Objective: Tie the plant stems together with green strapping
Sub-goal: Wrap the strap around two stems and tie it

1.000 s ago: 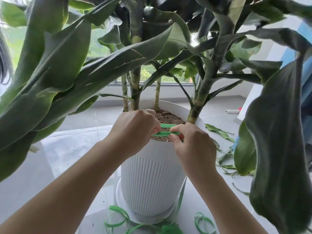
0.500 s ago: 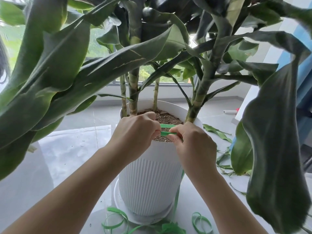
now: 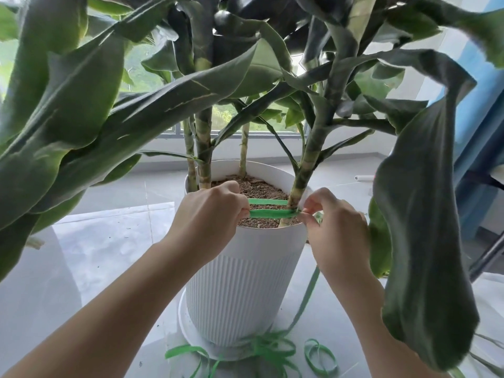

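Green coils (image 3: 268, 347) lie by white pot (image 3: 240, 282); leaf (image 3: 425, 241) flanks right hand (image 3: 338, 236).

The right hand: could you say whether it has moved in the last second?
Yes. The right hand, pinching the green strapping, has shifted right across the white pot, from mid-soil to the stem by its right rim.

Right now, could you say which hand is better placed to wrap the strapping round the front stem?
Probably the right hand: it pinches the green strapping beside that stem; the left hand grips the far end.
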A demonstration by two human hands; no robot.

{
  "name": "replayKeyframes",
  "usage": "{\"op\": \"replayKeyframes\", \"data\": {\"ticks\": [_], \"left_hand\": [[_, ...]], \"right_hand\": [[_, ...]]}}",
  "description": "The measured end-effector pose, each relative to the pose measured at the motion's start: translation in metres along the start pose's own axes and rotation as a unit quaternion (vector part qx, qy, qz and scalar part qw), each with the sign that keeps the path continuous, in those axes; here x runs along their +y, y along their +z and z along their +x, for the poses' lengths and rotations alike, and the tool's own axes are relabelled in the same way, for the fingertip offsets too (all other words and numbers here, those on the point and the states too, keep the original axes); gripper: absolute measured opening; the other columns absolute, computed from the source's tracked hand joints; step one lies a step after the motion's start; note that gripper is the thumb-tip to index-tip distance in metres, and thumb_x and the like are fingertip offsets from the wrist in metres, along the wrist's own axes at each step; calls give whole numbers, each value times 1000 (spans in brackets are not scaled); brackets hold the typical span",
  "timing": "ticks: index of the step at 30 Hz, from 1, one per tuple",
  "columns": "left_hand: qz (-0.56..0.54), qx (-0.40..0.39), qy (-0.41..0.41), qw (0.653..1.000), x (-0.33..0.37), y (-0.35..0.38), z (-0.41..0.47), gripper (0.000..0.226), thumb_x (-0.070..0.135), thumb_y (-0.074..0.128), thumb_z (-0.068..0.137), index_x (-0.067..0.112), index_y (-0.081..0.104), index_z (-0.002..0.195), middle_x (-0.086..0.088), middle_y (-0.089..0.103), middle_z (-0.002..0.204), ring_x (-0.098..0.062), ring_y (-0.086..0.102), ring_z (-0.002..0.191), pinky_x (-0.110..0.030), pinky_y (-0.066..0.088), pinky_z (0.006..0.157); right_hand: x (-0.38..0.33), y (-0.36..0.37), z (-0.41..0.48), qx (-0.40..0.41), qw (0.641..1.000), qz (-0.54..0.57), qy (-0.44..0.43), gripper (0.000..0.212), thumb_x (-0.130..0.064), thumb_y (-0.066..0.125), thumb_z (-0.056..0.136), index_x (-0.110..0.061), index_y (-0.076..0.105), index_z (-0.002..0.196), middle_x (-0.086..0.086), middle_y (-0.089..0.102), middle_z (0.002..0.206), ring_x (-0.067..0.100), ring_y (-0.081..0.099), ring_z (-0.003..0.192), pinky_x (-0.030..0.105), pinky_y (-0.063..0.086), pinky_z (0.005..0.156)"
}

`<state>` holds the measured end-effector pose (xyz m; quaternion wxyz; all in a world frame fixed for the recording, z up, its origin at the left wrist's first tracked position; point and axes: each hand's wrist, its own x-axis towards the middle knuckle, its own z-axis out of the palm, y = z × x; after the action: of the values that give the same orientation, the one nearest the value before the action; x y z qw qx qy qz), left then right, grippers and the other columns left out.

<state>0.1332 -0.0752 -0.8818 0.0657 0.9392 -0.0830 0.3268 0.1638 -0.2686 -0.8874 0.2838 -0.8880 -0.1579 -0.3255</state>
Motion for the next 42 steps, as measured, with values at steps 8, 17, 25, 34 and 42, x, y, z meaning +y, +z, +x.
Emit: {"op": "replayKeyframes", "data": {"ticks": [8,17,25,34,42], "left_hand": [[-41,56,10,998,-6,6,-14,11,27,61,89,23,70,84,7,57,73,-20,48,49,-26,41,43],[-115,171,-68,976,-30,8,-38,17,25,51,88,15,60,77,10,44,58,-16,40,47,-23,32,45],[-147,177,-91,969,-28,20,-54,33,27,45,88,12,46,59,8,29,47,-12,29,41,-22,26,41],[-157,144,-9,977,5,36,-53,30,23,50,88,16,48,58,11,30,49,-8,26,42,-20,27,39],[-155,49,60,985,34,85,-73,35,26,50,86,22,38,53,11,28,46,-10,27,37,-12,14,42]], "right_hand": [[2,6,13,-17,1000,5,19,8,-16,69,86,-13,67,92,-8,56,81,3,45,62,5,30,52],[1,16,16,16,998,-47,45,11,-25,69,85,-19,60,83,-5,58,78,16,53,67,25,42,51],[5,24,17,18,999,-25,30,6,-20,68,85,-16,65,84,4,69,81,26,62,74,40,55,66],[3,26,15,13,1000,-3,13,12,-14,60,89,-12,72,93,6,68,87,25,60,79,39,54,70],[-2,28,14,1,999,-32,23,19,-9,52,90,-16,69,93,4,53,87,29,55,72,43,52,62]]}}
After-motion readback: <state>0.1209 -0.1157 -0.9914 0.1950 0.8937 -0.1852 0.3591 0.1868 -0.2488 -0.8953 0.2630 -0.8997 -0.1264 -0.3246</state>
